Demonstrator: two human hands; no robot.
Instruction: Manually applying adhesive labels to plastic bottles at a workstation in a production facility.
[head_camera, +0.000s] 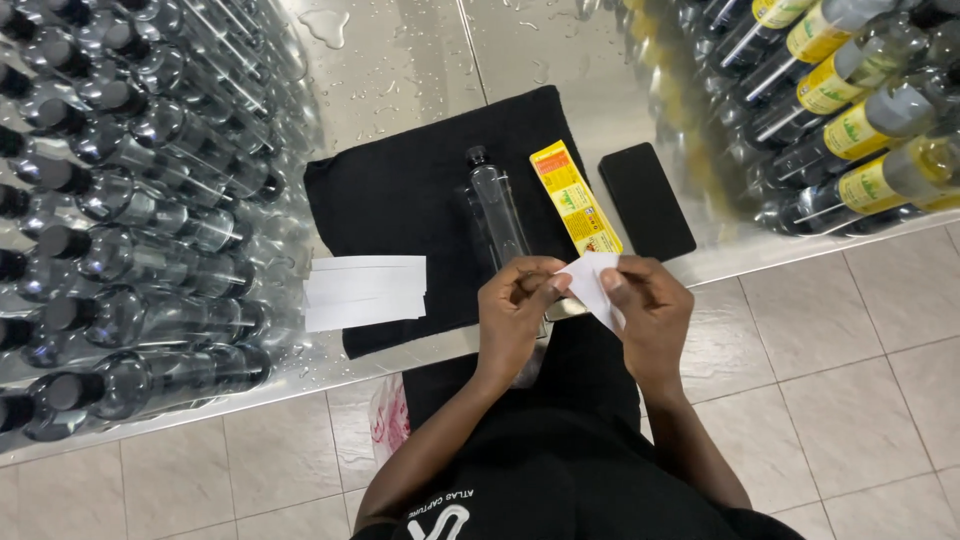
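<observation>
Labelling well underway, by the look: labelled bottles (860, 130) stacked at table's right end, bare bottles (130, 230) still piled at left end, so lots left. Both hands pinched on white label strip (590, 285) at near table edge: left hand (515, 315), right hand (650, 310). Clear bottle (497, 210) unlabelled on black cloth (400, 190), just beyond fingertips. Yellow label (575, 197) beside bottle; spare backing strips (365, 290) left of hands.
</observation>
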